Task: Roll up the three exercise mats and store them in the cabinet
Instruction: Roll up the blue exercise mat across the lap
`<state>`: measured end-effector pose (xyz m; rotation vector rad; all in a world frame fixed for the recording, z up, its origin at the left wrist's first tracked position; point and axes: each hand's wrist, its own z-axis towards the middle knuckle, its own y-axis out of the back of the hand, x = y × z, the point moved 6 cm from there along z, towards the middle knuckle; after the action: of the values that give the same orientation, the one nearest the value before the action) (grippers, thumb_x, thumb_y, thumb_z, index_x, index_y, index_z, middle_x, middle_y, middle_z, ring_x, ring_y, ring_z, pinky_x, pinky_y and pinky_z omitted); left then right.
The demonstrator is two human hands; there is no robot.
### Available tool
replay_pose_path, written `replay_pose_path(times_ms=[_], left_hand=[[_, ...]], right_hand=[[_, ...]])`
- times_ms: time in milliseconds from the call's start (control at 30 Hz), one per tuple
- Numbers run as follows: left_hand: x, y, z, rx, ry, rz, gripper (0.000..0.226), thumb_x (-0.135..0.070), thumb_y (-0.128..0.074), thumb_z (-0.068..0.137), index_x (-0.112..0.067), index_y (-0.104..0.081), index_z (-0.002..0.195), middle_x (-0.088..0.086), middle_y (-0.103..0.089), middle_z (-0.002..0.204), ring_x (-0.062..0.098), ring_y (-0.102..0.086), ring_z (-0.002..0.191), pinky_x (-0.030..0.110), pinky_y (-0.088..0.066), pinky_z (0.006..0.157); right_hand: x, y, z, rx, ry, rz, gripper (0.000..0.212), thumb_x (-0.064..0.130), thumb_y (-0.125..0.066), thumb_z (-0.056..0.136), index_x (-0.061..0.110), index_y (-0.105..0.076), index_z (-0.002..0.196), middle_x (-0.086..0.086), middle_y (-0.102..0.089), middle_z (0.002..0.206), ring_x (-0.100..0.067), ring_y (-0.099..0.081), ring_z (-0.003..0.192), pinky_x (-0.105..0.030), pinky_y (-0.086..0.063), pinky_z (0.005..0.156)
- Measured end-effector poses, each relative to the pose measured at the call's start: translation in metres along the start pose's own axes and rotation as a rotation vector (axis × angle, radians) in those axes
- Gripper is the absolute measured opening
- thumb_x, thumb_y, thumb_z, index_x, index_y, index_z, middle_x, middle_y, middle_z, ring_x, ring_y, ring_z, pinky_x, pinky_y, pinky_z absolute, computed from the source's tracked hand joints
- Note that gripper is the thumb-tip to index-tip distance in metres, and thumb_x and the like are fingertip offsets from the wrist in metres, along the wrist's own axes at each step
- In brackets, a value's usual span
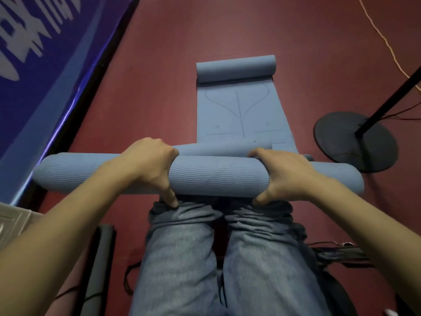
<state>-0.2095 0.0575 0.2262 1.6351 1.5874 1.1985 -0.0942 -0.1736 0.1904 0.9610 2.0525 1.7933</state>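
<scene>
A fully rolled blue mat (pixel 216 176) lies crosswise over my knees, raised off the floor. My left hand (pixel 148 165) grips it left of centre and my right hand (pixel 282 176) grips it right of centre, fingers wrapped over the top. Beyond it a second blue mat (pixel 241 110) lies flat on the red floor, curled into a roll at its far end (pixel 235 68). A smaller blue roll (pixel 223 148) lies at that mat's near end, just behind the held roll. No cabinet is in view.
A blue banner with white lettering (pixel 41 53) runs along the left. A black round stand base with a slanted pole (pixel 355 142) sits right of the flat mat. A cord (pixel 387 44) crosses the floor at upper right. My jeans-clad legs (pixel 216 258) fill the foreground.
</scene>
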Motion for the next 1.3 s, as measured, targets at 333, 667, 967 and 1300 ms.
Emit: replay_pose_path(times_ms=[333,667,967,1300], left_hand=[[0.002,-0.004,0.005,0.000,0.065,-0.170,0.079,-0.075,-0.080,0.033,-0.029,-0.062,0.095,-0.009,-0.067,0.083,0.017,-0.064,0.074,0.036,-0.056,0.067],[-0.004,-0.024,-0.004,-0.230,0.099,0.017,0.107,-0.089,-0.075,0.038,-0.022,-0.050,0.117,-0.005,-0.064,0.110,0.022,-0.064,0.099,0.037,-0.044,0.081],[0.005,0.007,0.025,-0.057,0.002,-0.025,0.071,-0.068,-0.080,0.037,-0.026,-0.062,0.091,-0.005,-0.065,0.080,0.023,-0.064,0.075,0.035,-0.057,0.068],[0.007,0.002,0.025,-0.018,0.014,-0.098,0.069,-0.069,-0.082,0.035,-0.029,-0.061,0.088,-0.010,-0.065,0.078,0.018,-0.063,0.074,0.035,-0.057,0.068]], right_hand=[[-0.004,0.007,0.017,0.074,-0.013,-0.026,0.086,0.062,-0.081,0.046,0.039,-0.044,0.120,0.014,-0.061,0.096,-0.018,-0.059,0.089,-0.036,-0.049,0.076],[-0.010,0.008,0.050,0.239,-0.032,-0.003,0.093,0.062,-0.090,0.042,0.041,-0.046,0.121,0.020,-0.052,0.087,-0.017,-0.057,0.092,-0.034,-0.043,0.076],[-0.017,0.004,0.044,0.196,-0.065,0.059,0.087,0.064,-0.086,0.046,0.041,-0.047,0.120,0.015,-0.060,0.102,-0.017,-0.058,0.096,-0.035,-0.045,0.077],[-0.007,0.009,0.036,0.068,-0.008,-0.033,0.086,0.059,-0.082,0.049,0.038,-0.047,0.124,0.011,-0.061,0.098,-0.019,-0.059,0.092,-0.035,-0.047,0.077]])
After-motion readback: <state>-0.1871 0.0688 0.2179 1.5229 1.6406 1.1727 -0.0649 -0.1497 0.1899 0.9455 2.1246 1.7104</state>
